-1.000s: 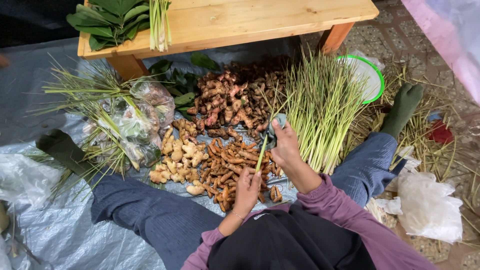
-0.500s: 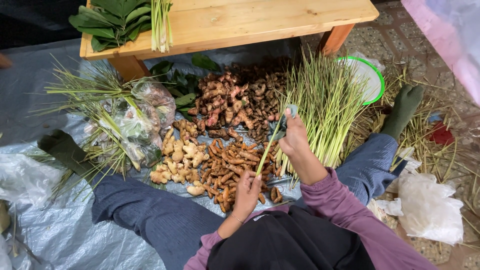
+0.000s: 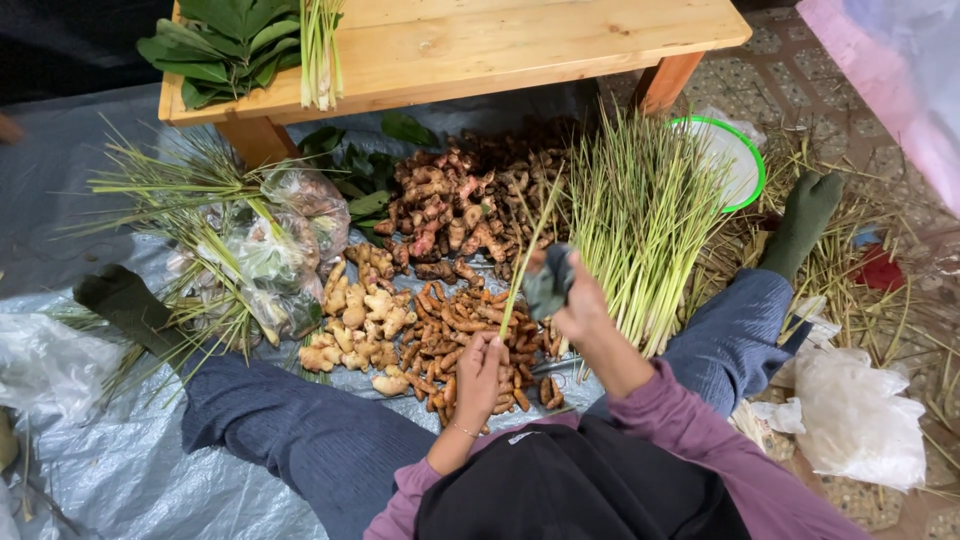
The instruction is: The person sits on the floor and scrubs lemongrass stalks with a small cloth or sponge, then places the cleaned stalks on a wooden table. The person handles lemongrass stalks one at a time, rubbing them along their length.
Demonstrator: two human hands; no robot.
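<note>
My left hand (image 3: 480,372) hovers over a pile of orange turmeric roots (image 3: 448,322) and pinches the lower end of a thin green lemongrass stalk (image 3: 535,243). The stalk slants up and to the right. My right hand (image 3: 583,305) is closed around a dark grey object (image 3: 548,282) pressed against the stalk's middle; what the object is cannot be told. A big heap of lemongrass (image 3: 640,205) lies just right of my right hand.
Pale ginger (image 3: 360,310) and reddish roots (image 3: 450,205) lie beside the turmeric on a grey tarp (image 3: 110,470). Plastic bags (image 3: 285,250) of greens sit left. A wooden bench (image 3: 480,45) carries leaves (image 3: 225,40). Right: a green-rimmed bowl (image 3: 740,160) and a white bag (image 3: 860,410).
The stalk now reaches higher and leans more to the right. My right hand shifted slightly along it. My left hand stayed over the turmeric.
</note>
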